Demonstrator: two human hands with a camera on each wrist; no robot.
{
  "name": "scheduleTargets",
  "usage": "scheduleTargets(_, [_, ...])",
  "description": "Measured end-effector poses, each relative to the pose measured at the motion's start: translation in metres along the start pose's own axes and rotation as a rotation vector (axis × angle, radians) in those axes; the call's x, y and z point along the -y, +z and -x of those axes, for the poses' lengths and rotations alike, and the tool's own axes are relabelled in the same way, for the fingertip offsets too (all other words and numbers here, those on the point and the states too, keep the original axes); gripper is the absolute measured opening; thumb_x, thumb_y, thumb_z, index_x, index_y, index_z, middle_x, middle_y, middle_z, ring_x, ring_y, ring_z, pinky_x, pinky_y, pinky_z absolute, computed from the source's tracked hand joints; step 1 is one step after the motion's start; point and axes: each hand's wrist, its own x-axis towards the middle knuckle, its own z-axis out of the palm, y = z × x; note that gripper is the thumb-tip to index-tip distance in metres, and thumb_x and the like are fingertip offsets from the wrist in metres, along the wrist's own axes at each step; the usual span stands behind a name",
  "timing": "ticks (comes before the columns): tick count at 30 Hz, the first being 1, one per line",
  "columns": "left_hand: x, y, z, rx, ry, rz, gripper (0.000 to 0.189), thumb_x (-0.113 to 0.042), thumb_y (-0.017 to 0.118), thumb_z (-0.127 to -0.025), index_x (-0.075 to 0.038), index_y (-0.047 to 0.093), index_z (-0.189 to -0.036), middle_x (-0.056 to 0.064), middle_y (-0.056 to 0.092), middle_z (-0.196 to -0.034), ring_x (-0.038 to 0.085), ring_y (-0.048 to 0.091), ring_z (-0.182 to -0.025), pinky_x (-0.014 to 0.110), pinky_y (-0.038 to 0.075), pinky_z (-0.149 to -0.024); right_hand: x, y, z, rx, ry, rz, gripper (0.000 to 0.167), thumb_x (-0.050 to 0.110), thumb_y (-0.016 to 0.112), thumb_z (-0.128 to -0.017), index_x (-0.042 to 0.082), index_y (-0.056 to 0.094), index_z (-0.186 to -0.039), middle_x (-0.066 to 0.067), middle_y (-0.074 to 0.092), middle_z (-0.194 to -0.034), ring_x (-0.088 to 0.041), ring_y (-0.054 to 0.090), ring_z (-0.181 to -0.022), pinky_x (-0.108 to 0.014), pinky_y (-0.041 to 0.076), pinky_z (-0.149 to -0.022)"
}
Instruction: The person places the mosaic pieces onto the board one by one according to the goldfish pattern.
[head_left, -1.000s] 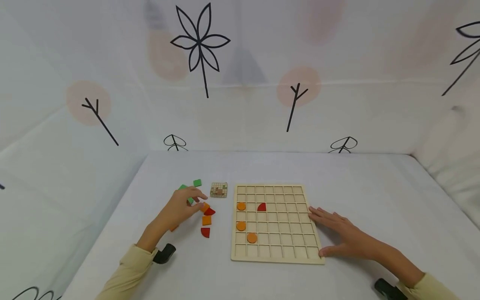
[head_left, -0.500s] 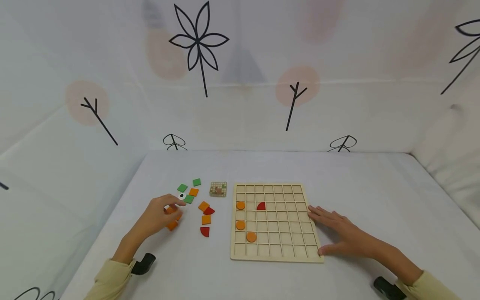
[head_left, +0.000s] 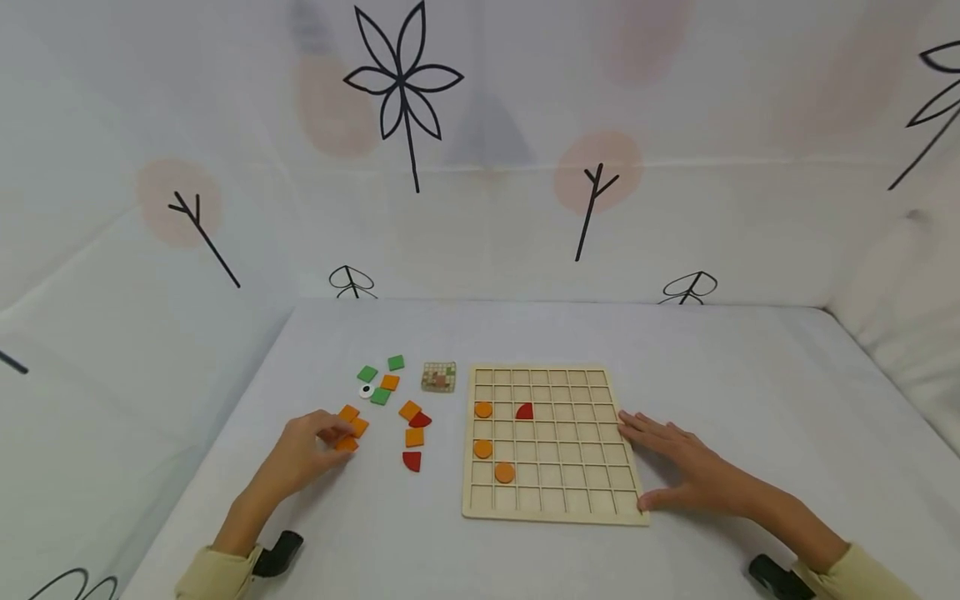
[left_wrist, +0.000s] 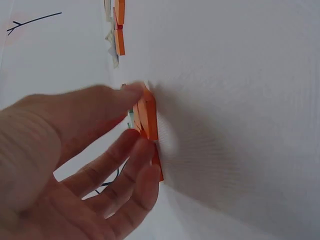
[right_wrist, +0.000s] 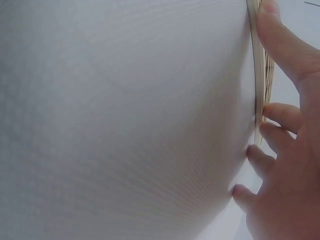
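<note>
My left hand [head_left: 303, 450] is over a small cluster of orange square tiles at the left. Its thumb and fingertips close on opposite edges of the nearest orange tile [head_left: 347, 445]; in the left wrist view this orange tile [left_wrist: 147, 116] stands between thumb and fingers. Another orange tile [head_left: 348, 412] lies just behind. My right hand [head_left: 693, 475] rests with spread fingers at the right edge of the wooden grid board [head_left: 555, 524], thumb near its front corner. On the board sit three orange discs [head_left: 505, 472] and a red quarter-circle piece [head_left: 525, 411].
Green tiles [head_left: 380, 396], a white disc with a black dot [head_left: 366, 391], more orange tiles [head_left: 415, 437] and red quarter-circle pieces [head_left: 412, 461] lie between hand and board. A small patterned card [head_left: 438, 377] is behind them on the white table [head_left: 750, 358].
My left hand has moved left and toward the front, from the middle loose pieces to the orange cluster. The right hand and the board pieces stay where they were.
</note>
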Motion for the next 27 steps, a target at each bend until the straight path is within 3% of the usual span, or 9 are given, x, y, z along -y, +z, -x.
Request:
scheduleTargets(5, [0.0,0.002,0.002,0.002,-0.058,-0.023,0.02,-0.009,0.08,-0.074,-0.008,0.072,-0.093,-0.001,0.064,-0.088,0.015,0.054,-0.078,0.031,0.048,-0.071,0.0,0.002,0.0,-0.003,-0.013,-0.001,0.088,0.048,0.074,-0.074,0.007,0.04,-0.143,-0.015,0.032,-0.149,-0.004,0.013,-0.141,-0.008,-0.002,-0.103])
scheduleTargets(15, [-0.005,0.006,-0.002,0.035,-0.099,-0.032,0.016,-0.013,0.078,-0.074,-0.015,0.073,-0.089,-0.004,0.059,-0.079,0.015,0.05,-0.075,0.03,0.044,-0.066,0.0,0.001,0.0,-0.011,-0.021,0.016,0.088,0.049,0.074,-0.074,0.007,0.04,-0.143,-0.015,0.033,-0.149,-0.004,0.013,-0.141,-0.008,-0.002,-0.103])
scheduleTargets(18, [-0.008,0.01,-0.003,0.007,-0.025,-0.029,0.016,-0.015,0.078,-0.073,-0.016,0.073,-0.089,-0.007,0.06,-0.078,0.013,0.051,-0.073,0.028,0.044,-0.064,0.001,0.0,-0.001,-0.007,-0.018,0.012,0.088,0.049,0.073,-0.074,0.008,0.04,-0.143,-0.015,0.033,-0.149,-0.004,0.013,-0.141,-0.008,-0.002,-0.103])
scheduleTargets(23, [-0.016,0.015,-0.009,-0.028,0.148,0.064,0.016,-0.012,0.078,-0.075,-0.015,0.073,-0.089,-0.011,0.062,-0.082,0.013,0.054,-0.074,0.024,0.047,-0.063,0.001,0.0,0.0,-0.007,-0.018,0.01,0.087,0.048,0.073,-0.074,0.008,0.039,-0.144,-0.015,0.032,-0.149,-0.003,0.011,-0.141,-0.009,-0.003,-0.104])
scheduleTargets(27, [-0.027,0.02,-0.015,-0.021,0.217,0.119,0.016,-0.01,0.077,-0.075,-0.016,0.073,-0.09,-0.011,0.062,-0.085,0.015,0.054,-0.075,0.023,0.048,-0.062,0.0,0.0,0.0,-0.01,-0.022,0.011,0.087,0.048,0.073,-0.075,0.008,0.039,-0.144,-0.014,0.032,-0.15,-0.002,0.011,-0.141,-0.009,-0.003,-0.104])
